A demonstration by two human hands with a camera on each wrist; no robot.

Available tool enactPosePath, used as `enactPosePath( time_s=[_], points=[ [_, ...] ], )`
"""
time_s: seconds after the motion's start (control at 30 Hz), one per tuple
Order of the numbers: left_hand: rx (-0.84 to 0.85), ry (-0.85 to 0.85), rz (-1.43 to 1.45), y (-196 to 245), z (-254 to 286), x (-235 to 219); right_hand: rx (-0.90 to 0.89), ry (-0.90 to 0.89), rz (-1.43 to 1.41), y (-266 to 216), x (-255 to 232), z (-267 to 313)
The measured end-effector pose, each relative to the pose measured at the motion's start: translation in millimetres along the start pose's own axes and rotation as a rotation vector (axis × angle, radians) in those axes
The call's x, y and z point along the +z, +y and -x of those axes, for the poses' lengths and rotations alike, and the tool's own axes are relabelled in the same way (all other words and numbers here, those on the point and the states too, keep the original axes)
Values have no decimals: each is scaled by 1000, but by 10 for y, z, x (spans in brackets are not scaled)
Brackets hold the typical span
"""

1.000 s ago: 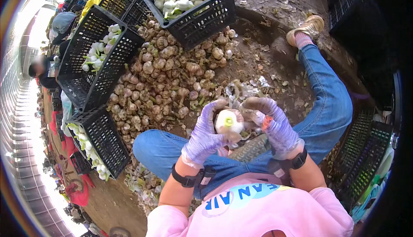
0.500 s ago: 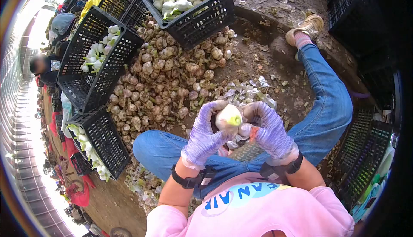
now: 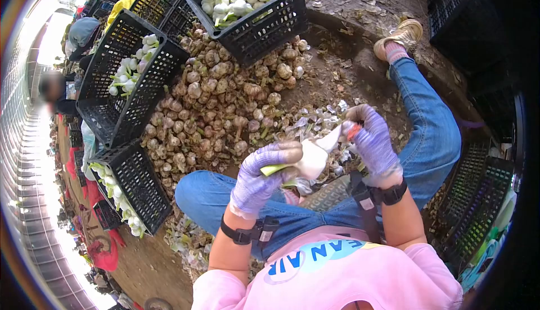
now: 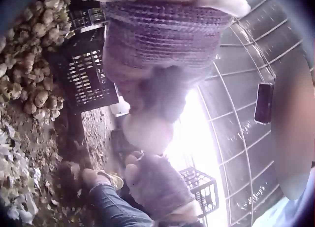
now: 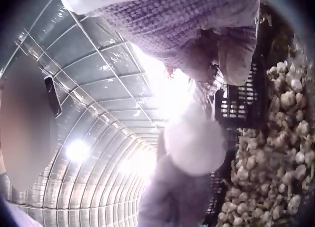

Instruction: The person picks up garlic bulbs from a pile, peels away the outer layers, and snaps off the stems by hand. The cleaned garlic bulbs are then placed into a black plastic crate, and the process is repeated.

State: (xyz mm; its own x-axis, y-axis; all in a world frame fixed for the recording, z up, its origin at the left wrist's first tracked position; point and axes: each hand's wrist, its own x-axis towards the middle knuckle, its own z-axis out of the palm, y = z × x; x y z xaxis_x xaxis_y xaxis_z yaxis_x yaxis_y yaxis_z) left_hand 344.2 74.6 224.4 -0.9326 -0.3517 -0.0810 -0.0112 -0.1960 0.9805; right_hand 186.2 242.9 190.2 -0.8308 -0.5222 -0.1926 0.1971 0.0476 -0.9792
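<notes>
Between the hands, in the head view, is a white garlic bulb (image 3: 313, 162) with a short green stem (image 3: 273, 169) pointing left. My gloved left hand (image 3: 254, 179) grips it by the stem end, fingers and thumb curled round it. The right hand (image 3: 372, 140), gloved too, with an orange-red patch at a finger, pinches a strip of pale skin (image 3: 331, 139) stretched from the bulb's far side. In the right wrist view the bulb (image 5: 196, 144) shows as a bright round shape below the right fingers.
A heap of unpeeled garlic (image 3: 208, 102) lies in front, with shed skins (image 3: 315, 120) on the ground nearer the hands. Black crates hold white bulbs: one ahead (image 3: 261, 34), one tilted at left (image 3: 138, 85), another beside the left knee (image 3: 138, 183). Another person (image 3: 52, 88) is at far left.
The hands were close together round the bulb and have drawn apart. The bulb has turned so its stem points left, and the right hand has moved away, up and right, pulling a skin strip.
</notes>
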Motion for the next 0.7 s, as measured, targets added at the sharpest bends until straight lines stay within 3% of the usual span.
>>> enactPosePath(
  time_s=[0.1, 0.17, 0.27, 0.37, 0.43, 0.5, 0.57, 0.63, 0.7],
  points=[
    [38, -88, 230, -112, 17, -73, 133, 98, -152, 4, -104, -101],
    [-62, 32, 541, -136, 33, -77, 153, 156, -244, 14, -160, -113],
    [-67, 178, 640, -211, -67, -91, 177, 136, -274, 160, -211, -44],
    [-80, 247, 708, -253, -130, -98, 266, 10, -157, 160, -163, 39],
    [-127, 268, 697, -301, -181, -88, 79, -160, -274, 65, 17, 110],
    [-161, 287, 703, -332, -221, -56, 53, -187, -209, 49, 115, 144],
    [-258, 140, 743, -340, -269, -40, -21, -292, -278, -78, 200, 151],
    [-294, 92, 726, -415, -293, -72, -4, -292, -263, -128, 233, 110],
    [-346, 184, 676, -407, -305, -50, 155, -327, -161, -160, 231, 35]
  ],
)
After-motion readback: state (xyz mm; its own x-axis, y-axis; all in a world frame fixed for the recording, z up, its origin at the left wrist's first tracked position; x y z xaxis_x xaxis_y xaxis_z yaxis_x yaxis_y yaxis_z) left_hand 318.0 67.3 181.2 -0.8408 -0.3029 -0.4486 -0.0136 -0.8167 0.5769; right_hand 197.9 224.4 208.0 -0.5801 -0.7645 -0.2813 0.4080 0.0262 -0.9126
